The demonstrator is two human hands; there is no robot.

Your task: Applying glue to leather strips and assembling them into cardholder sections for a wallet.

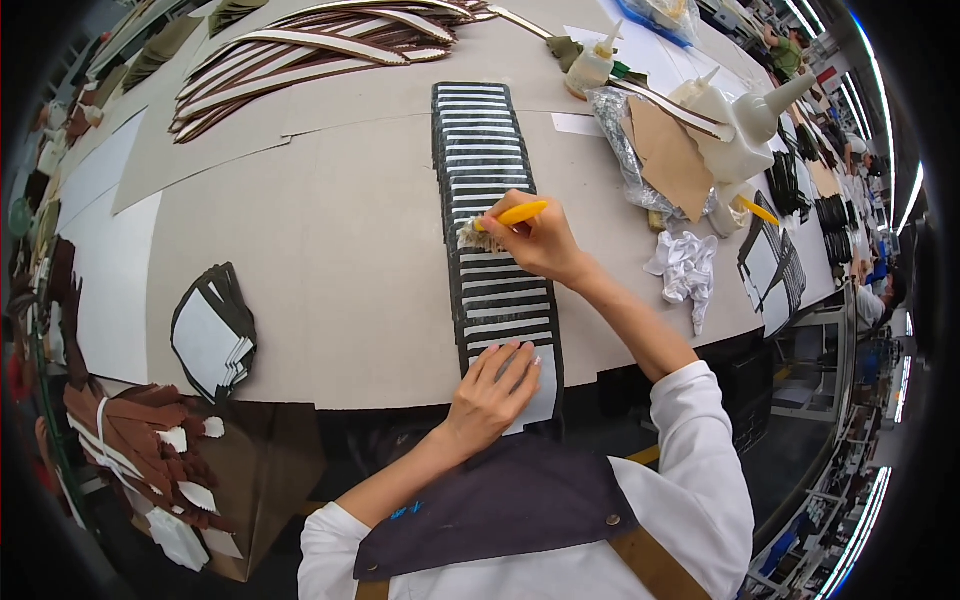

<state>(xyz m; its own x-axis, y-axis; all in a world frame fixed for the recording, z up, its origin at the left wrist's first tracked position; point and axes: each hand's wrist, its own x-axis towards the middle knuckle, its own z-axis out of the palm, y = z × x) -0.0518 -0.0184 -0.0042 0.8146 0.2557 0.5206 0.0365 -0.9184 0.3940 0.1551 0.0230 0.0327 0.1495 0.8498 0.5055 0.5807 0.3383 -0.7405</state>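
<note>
A long row of overlapping dark pieces with pale strips showing (pixel 478 138) runs away from me across the table. My right hand (pixel 543 240) is closed around a yellow-handled brush (pixel 522 212). Its light bristles touch the row about midway along, and the fingers partly cover them. At the near end of the row, my left hand (pixel 492 392) lies flat with fingers stretched out on the nearest piece (pixel 542 392), whose wide pale face shows. That piece reaches past the table's front edge.
A stack of dark-edged pale pieces (pixel 208 335) lies left. Brown and white strips (pixel 330 45) are piled at the back. To the right are a small bottle (pixel 590 68), a big white bottle (pixel 735 120), brown paper (pixel 668 155) and a crumpled white cloth (pixel 685 270). Bundled brown pieces (pixel 130 440) sit lower left.
</note>
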